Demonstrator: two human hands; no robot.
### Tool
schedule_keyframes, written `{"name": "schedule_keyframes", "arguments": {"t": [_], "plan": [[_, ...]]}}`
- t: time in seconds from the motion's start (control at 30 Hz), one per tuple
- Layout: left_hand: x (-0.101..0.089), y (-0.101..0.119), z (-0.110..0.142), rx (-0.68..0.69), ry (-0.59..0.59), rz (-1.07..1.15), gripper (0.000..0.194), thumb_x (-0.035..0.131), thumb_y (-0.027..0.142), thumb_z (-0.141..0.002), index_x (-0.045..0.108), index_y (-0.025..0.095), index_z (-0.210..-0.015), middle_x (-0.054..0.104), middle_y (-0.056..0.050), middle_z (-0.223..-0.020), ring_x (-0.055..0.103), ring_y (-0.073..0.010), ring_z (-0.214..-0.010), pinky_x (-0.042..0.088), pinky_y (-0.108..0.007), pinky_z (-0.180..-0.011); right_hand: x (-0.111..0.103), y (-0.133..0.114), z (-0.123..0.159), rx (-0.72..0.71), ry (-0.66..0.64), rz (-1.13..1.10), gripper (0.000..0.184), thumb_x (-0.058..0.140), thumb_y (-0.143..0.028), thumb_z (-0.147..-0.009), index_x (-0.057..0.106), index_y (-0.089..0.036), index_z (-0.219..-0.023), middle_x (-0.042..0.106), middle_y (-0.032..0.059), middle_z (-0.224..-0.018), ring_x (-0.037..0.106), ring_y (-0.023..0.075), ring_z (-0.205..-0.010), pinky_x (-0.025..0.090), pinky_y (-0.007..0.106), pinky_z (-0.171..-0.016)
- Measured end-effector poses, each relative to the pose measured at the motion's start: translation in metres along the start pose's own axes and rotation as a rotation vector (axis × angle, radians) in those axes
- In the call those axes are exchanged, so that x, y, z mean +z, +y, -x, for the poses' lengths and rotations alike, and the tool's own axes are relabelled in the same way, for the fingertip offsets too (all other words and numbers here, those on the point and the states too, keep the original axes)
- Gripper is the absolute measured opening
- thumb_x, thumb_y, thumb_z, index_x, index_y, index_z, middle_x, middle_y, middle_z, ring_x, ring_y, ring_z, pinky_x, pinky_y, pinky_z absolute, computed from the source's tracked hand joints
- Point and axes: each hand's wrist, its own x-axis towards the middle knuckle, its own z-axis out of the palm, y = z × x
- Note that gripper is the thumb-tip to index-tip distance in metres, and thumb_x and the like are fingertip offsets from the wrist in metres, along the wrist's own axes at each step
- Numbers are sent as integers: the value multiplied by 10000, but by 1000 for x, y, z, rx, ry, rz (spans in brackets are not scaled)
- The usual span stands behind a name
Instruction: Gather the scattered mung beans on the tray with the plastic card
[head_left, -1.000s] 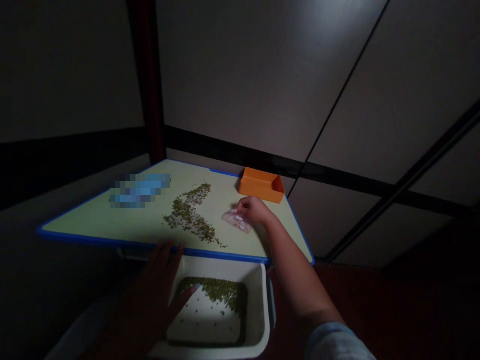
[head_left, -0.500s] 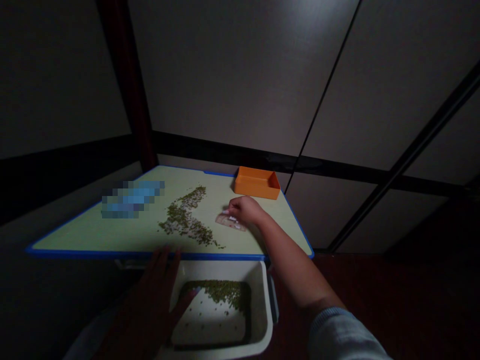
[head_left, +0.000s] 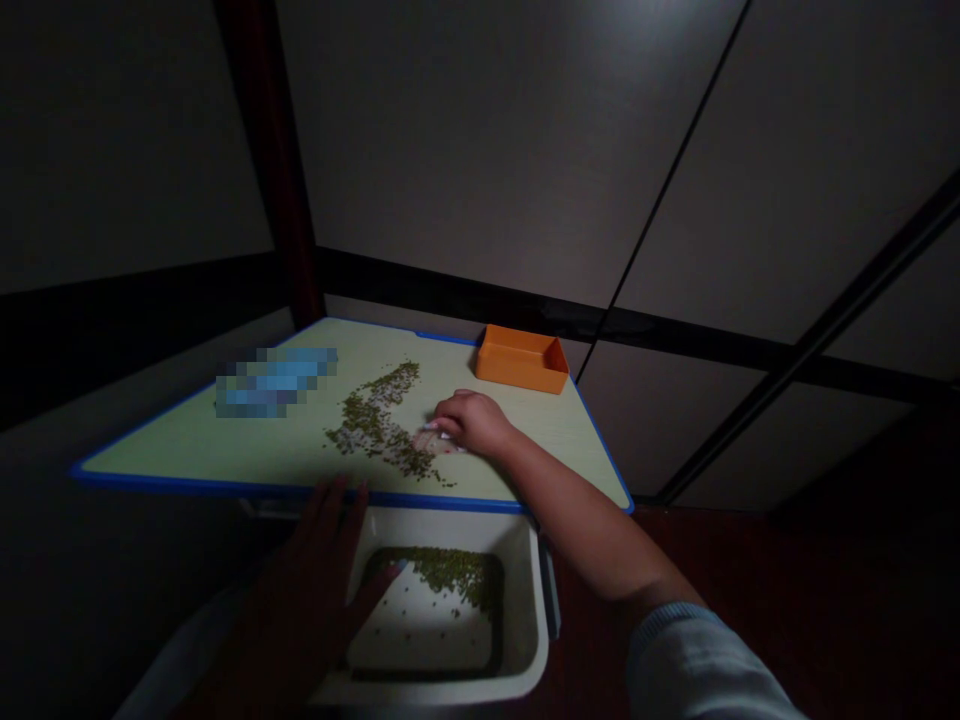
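Observation:
My right hand [head_left: 474, 420] is closed over the board, its fingers on a flat, see-through piece of plastic [head_left: 433, 442] with small white and red marks. The edge of this piece meets the right side of a scattered heap of small green grains [head_left: 367, 418]; its kind is partly hidden by my fingers. Below the board's front edge, a white tub [head_left: 536, 640] holds more green grains along its far side. My left hand [head_left: 319, 570] lies dark and open at the tub's left side, fingers spread, the fingertips by the board's edge and the thumb reaching inside.
The pale board [head_left: 187, 450] has a blue rim. An orange open box [head_left: 523, 372] stands at its back right corner. At the back left lies a blurred-out blue thing [head_left: 277, 382]. Dark panels rise behind the board.
My right hand has moved left with the plastic piece, from beside the grains up to their edge. My left hand keeps its place at the tub. The view has shifted slightly.

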Motion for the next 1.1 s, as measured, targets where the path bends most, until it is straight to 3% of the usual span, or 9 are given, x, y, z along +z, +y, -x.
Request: {"name": "schedule_keyframes", "arguments": {"t": [0.3,0.63,0.97,1.1], "plan": [[-2,0,0,-36,-71,37,878,375,698,-837,202,147,-1498,258,-212,-1583,257,-377,-1458,379,-541,-1102,-6,9,5,-26,-51,-122,221,613,-326,-914,706,-150,-818,653,50,-760,530,146,-771,310,227,-674],[-1,0,1,-16,-63,-17,884,356,687,-852,94,164,-1515,273,-229,-1568,247,-376,-1462,399,-550,-1084,-17,15,13,60,-161,-304,142,674,-212,-832,701,-127,-722,577,-24,-603,454,86,-592,264,214,-591],[-6,1,-1,-39,-61,30,838,357,666,-860,176,159,-1503,279,-216,-1572,260,-379,-1457,400,-551,-1082,-27,24,19,154,-256,-586,110,621,-114,-783,670,-109,-685,557,-42,-575,453,76,-572,329,197,-598],[-3,0,1,-42,-55,26,850,366,679,-849,174,172,-1504,259,-205,-1584,259,-370,-1459,388,-542,-1092,-34,27,21,162,-295,-703,127,673,-178,-760,644,-115,-654,551,-46,-579,463,78,-579,358,209,-611]]}}
